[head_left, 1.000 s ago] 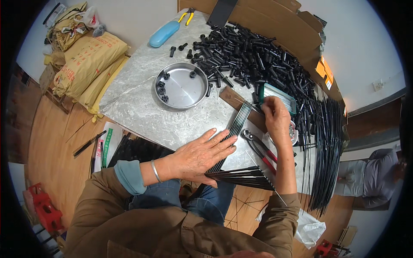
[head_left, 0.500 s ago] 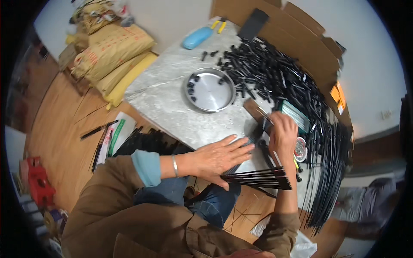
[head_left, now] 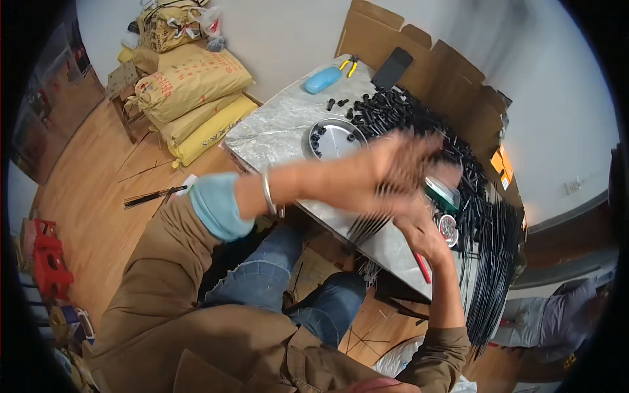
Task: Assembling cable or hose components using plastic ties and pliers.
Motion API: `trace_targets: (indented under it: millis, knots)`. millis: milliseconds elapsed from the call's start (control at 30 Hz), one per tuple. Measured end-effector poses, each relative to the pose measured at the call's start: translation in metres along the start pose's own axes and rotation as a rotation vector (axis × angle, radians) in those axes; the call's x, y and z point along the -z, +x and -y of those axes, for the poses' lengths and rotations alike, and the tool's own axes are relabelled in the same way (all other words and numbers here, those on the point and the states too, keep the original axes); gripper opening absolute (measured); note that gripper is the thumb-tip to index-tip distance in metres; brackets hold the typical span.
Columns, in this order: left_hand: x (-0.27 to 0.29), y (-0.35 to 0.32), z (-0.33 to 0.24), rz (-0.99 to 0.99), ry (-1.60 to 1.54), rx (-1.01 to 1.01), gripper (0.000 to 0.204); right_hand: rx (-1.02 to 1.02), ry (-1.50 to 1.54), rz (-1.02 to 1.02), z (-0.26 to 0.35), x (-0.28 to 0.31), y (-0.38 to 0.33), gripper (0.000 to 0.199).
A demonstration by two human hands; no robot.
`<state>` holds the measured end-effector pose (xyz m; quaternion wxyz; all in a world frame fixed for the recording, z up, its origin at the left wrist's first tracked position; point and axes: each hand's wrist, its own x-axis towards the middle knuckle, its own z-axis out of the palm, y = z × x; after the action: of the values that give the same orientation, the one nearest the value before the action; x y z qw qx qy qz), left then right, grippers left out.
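My left hand [head_left: 386, 170] is raised over the right side of the table, its fingers smeared by motion. Just below and against it is my right hand [head_left: 422, 229], its fingers largely hidden behind the left. Thin black rods [head_left: 368, 226] fan out under the two hands; which hand has hold of them I cannot tell. A slim red stick-like piece [head_left: 421, 267] shows beside my right wrist. Behind the left forearm stands a round metal pan [head_left: 337, 141] with several small black parts in it.
A heap of black plastic parts [head_left: 386, 105] covers the back of the marbled table [head_left: 262, 134], before a cardboard screen [head_left: 452, 59]. Long black rods [head_left: 491, 275] hang off the right edge. A blue case [head_left: 323, 79], yellow-handled pliers [head_left: 350, 64] and a small dish [head_left: 448, 229] lie there too.
My left hand has swung up and to the right, from over my lap to my right hand. The fan of rods has shifted up toward the table edge. The view has also shifted.
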<state>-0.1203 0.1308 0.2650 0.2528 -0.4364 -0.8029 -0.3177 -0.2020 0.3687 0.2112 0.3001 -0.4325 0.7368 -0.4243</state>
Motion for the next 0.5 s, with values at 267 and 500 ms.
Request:
trace_targets:
  millis: [267,500]
  knots:
    - [0.029,-0.006,-0.035,-0.140,-0.329,0.680,0.037,-0.220,0.595,0.259,0.047,-0.082,-0.048,0.021]
    - [-0.043,-0.087,-0.113,0.144,-0.175,0.403,0.034,-0.427,0.477,0.510,-0.022,-0.122,-0.064,0.016]
